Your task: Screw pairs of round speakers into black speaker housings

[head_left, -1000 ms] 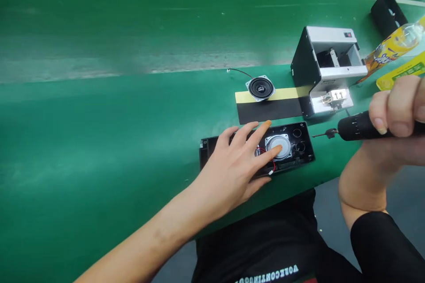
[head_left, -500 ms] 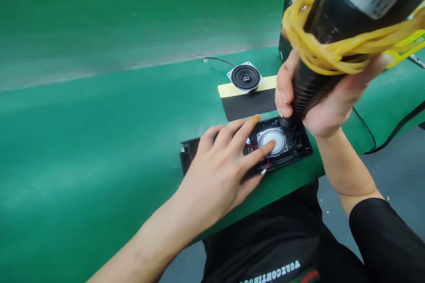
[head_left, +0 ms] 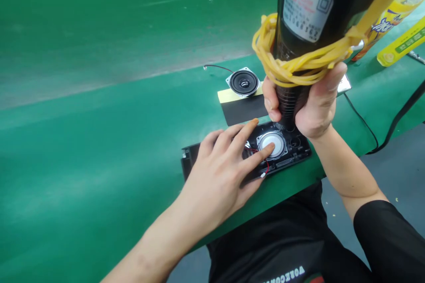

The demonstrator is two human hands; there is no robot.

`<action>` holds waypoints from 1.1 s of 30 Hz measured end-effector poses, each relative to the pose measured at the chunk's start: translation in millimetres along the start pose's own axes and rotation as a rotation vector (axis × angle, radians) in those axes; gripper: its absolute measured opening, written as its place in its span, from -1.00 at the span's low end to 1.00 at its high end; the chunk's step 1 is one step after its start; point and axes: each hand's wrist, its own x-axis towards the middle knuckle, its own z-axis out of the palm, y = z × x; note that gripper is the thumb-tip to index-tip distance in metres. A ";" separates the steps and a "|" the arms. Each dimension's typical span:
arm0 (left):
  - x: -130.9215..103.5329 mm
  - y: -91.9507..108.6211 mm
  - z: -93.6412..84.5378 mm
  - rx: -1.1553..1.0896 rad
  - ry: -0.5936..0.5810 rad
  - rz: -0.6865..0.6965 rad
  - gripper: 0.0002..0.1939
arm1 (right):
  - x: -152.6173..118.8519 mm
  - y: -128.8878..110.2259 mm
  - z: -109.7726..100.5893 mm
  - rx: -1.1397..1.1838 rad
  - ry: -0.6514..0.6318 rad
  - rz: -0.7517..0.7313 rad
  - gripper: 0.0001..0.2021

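My right hand [head_left: 314,106] is wrapped around a black electric screwdriver [head_left: 299,53], which has yellow rubber bands looped about its body. The screwdriver points down at the upper edge of a mounted speaker; its tip is hidden. My left hand [head_left: 221,168] lies spread over a black plastic speaker housing [head_left: 300,152], with one fingertip on the round back of the speaker driver [head_left: 276,145] seated in it. A red wire ends in a small white connector [head_left: 263,174] by my left thumb. The left part of the housing is partly covered by that hand.
Behind the housing, a loose speaker [head_left: 245,83] rests on a black and yellow sheet [head_left: 244,111]. A yellow-labelled bottle [head_left: 393,17], a yellow-green package [head_left: 403,44] and a black cable [head_left: 403,117] are to the right. The green table's front edge runs close to the housing.
The screwdriver has swung leftward and more upright in my right hand, over the speaker's upper edge. The bottle has come into view. My left hand stays on the housing.
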 end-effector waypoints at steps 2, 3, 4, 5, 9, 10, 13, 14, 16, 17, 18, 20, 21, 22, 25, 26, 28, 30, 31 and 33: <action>0.9 1.9 1.3 -0.001 0.025 -0.010 -0.53 | -0.6 1.9 0.7 0.013 0.032 -0.016 -0.16; 1.3 2.8 2.0 -0.001 0.033 -0.014 -0.53 | -1.1 1.9 0.5 0.018 0.026 -0.020 -0.17; 1.5 3.5 2.5 -0.002 0.036 -0.017 -0.53 | -1.6 1.5 -0.1 0.020 0.006 -0.030 -0.18; 1.5 3.9 2.9 -0.004 0.033 -0.017 -0.53 | -2.1 0.9 -1.0 0.021 -0.015 -0.045 -0.18; 0.7 3.1 2.0 0.000 0.022 -0.024 -0.54 | -3.1 0.5 -5.5 0.037 -0.074 -0.135 -0.20; 0.4 2.7 1.3 0.003 0.019 -0.019 -0.55 | -3.0 1.1 -6.1 0.041 -0.076 -0.147 -0.21; -0.3 1.8 0.2 0.005 0.018 -0.004 -0.54 | -2.8 3.2 -6.2 0.032 -0.074 -0.135 -0.20; -0.6 1.7 0.5 0.002 0.024 -0.008 -0.54 | -2.9 3.9 -5.8 0.031 -0.058 -0.129 -0.20; -1.4 1.7 1.9 -0.005 0.029 -0.017 -0.54 | -2.8 5.4 -4.8 0.038 -0.042 -0.125 -0.19; -1.9 1.5 2.9 -0.009 0.029 -0.022 -0.54 | -2.7 6.2 -4.4 0.042 -0.042 -0.124 -0.19; -2.4 1.2 3.9 -0.013 0.030 -0.027 -0.53 | -2.5 7.0 -4.2 0.047 -0.040 -0.121 -0.19; -3.7 0.1 5.8 -0.023 0.030 -0.034 -0.53 | -1.8 7.8 -4.2 0.051 -0.040 -0.101 -0.21; -4.3 -0.6 6.5 -0.028 0.031 -0.038 -0.52 | -1.5 7.5 -4.4 0.048 -0.041 -0.081 -0.21; -4.7 -1.3 7.0 -0.032 0.033 -0.042 -0.52 | -1.3 6.4 -4.7 0.041 -0.038 -0.056 -0.20; -5.1 -2.5 6.8 -0.039 0.019 -0.044 -0.52 | -1.3 -0.7 -4.8 -0.027 -0.047 0.035 -0.13; -5.0 -2.5 6.3 -0.041 0.015 -0.044 -0.52 | -1.3 -3.6 -4.4 -0.051 -0.041 0.053 -0.11; -4.6 -2.2 5.1 -0.046 0.007 -0.047 -0.52 | -1.0 -8.4 -3.2 -0.066 -0.020 0.045 -0.11; -4.4 -1.8 4.0 -0.042 0.001 -0.051 -0.51 | 0.0 -10.9 -1.9 -0.027 -0.013 -0.003 -0.14; -4.4 -1.8 3.5 -0.039 -0.002 -0.054 -0.51 | 0.5 -11.3 -1.3 -0.003 -0.018 -0.018 -0.16; -4.5 -2.5 2.6 -0.032 -0.010 -0.054 -0.52 | 1.3 -11.1 -0.7 0.027 -0.019 -0.020 -0.17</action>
